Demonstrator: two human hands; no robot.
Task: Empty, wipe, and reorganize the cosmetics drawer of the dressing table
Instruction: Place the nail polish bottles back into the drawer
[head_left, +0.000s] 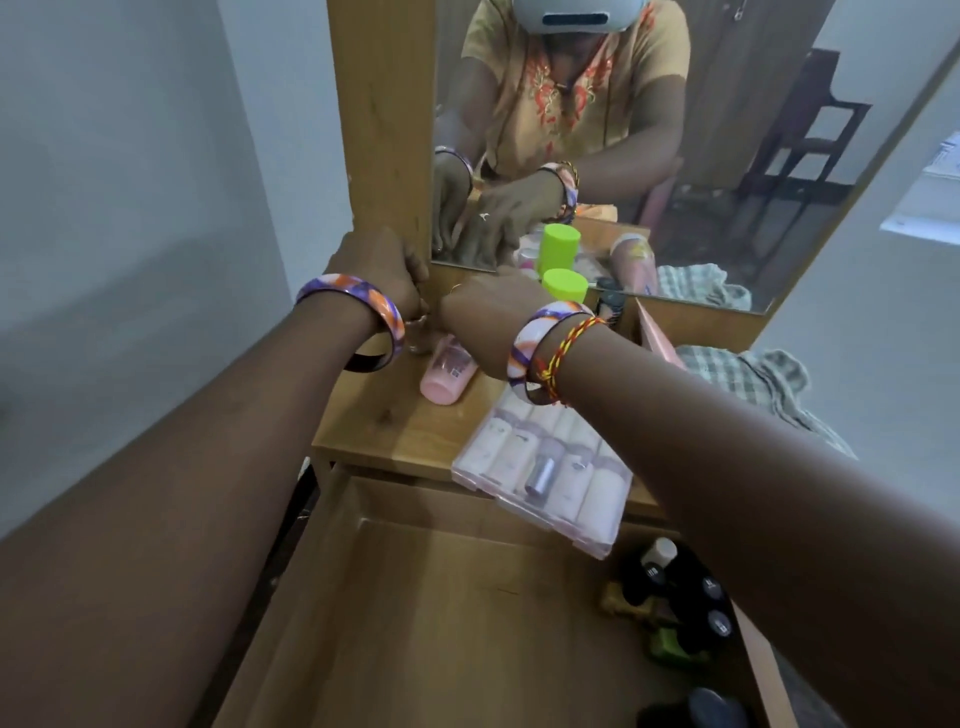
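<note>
The dressing table's drawer (415, 613) is pulled open below me, its wooden bottom mostly bare. Several dark bottles (680, 597) stand at its right side. On the tabletop (384, 431), my left hand (384, 270) is curled by the mirror's lower left corner, fingers closed on a small clear container (415, 335). My right hand (488, 317) hovers beside it, over a pink bottle (447, 371) lying on its side. Its fingers are hidden from me. A clear plastic case (545, 467) of several pale tubes overhangs the table's front edge.
A green-capped bottle (565, 285) stands against the mirror (675, 156). A pink box (657, 340) and a checked cloth (753, 379) lie to the right on the tabletop. A grey wall closes the left side.
</note>
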